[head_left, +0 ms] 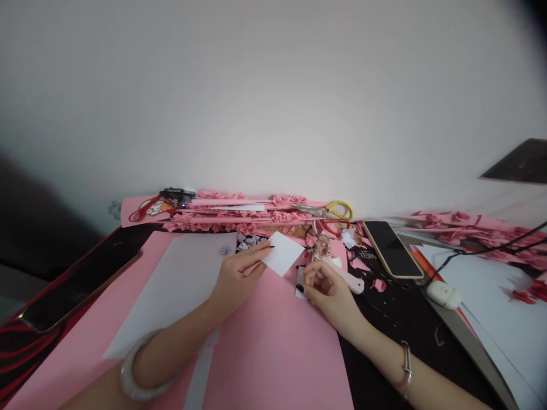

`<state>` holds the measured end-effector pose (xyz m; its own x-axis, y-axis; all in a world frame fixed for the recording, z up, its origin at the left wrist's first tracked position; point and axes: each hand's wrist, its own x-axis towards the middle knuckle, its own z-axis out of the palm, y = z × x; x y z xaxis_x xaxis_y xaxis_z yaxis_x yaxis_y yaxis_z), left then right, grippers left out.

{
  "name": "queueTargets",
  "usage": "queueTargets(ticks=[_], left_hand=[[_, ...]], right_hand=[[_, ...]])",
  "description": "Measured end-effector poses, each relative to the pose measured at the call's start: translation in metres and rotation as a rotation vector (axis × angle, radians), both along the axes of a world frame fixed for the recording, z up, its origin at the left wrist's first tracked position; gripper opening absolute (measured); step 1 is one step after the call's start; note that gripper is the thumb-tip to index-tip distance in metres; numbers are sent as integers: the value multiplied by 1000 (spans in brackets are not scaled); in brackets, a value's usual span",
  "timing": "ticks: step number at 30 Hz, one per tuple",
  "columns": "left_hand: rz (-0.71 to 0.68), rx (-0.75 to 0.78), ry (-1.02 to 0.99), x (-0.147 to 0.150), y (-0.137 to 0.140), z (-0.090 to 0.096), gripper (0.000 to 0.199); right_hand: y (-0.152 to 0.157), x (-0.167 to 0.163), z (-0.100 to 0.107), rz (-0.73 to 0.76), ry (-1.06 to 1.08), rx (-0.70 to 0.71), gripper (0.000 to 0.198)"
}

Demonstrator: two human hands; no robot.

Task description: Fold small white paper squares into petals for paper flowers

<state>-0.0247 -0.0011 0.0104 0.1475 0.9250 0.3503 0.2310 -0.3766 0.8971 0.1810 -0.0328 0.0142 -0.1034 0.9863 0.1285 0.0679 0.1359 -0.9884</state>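
Observation:
A small white paper square [282,254] is pinched at its left corner by my left hand [239,273], which tilts it above the pink sheet [273,341]. My right hand [329,293] is to the right of the square, its fingers curled and the thumb close to the index finger. Under these fingertips shows a small greyish piece of paper [299,291]; whether they grip it I cannot tell. A pale pink bar-shaped tool [352,283] lies just behind my right hand. On the left, a large white sheet [171,296] covers part of the pink one.
Bundles of pink paper flowers [239,219] line the wall, with yellow-handled scissors [339,210] on them. A phone [393,250], a white earphone case [444,294] and paper scraps [378,285] lie at right. A dark phone-like device [81,290] rests at left.

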Motion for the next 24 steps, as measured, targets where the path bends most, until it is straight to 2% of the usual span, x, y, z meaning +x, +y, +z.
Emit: queueTargets(ticks=[3, 7, 12, 16, 19, 20, 22, 24], left_hand=[[-27, -14, -90, -3, 0, -1, 37], [-85, -9, -179, -5, 1, 3, 30], [-76, -122, -174, 1, 0, 4, 21], [-188, -232, -132, 8, -5, 3, 22], [-264, -344, -127, 12, -10, 5, 33], [-264, -417, -139, 13, -12, 5, 42], [-254, -443, -249, 16, -14, 7, 55], [-314, -472, -311, 19, -15, 7, 56]], right_hand=[[0, 1, 0, -5, -3, -1, 16], [1, 5, -2, -1, 92, -129, 13], [2, 8, -2, -25, 243, -131, 30], [-2, 4, 0, 92, 102, -116, 31], [-6, 0, 0, 138, -28, -104, 27], [-7, 0, -1, 125, -48, -89, 26], [-9, 0, -1, 65, -86, -39, 26], [-10, 1, -1, -5, -145, 31, 28]])
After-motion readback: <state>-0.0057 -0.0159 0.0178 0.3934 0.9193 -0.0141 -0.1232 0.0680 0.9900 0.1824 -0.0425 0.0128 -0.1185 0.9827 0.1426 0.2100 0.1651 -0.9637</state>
